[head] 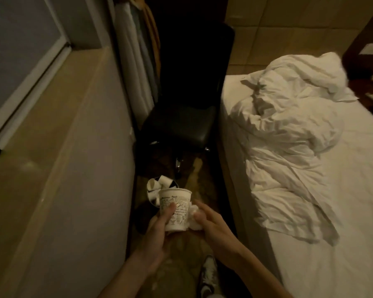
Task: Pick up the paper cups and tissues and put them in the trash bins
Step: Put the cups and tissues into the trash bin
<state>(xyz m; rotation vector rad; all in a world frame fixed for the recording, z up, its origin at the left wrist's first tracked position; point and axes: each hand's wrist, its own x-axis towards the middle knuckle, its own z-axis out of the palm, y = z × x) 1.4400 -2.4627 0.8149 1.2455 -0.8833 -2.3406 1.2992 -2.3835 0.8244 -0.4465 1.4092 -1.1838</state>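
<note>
Head view, dim room: the left hand point(159, 225) grips a printed paper cup point(178, 208), thumb across its front. The right hand point(212, 223) pinches a crumpled tissue point(194, 221) touching the cup's side. Just beyond, a floor trash bin point(174, 184) holds several cups point(165, 180), near a black chair point(181, 125).

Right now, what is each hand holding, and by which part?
The left hand grips the paper cup around its side wall; the right hand pinches a crumpled tissue between thumb and fingers.

Dim bedroom, likely hotel: wide white-sheeted bed point(332, 211), crumpled white duvet point(289, 136) on the bed, black padded swivel chair point(181, 125) just left of it, pale curtains point(134, 61) beyond.
</note>
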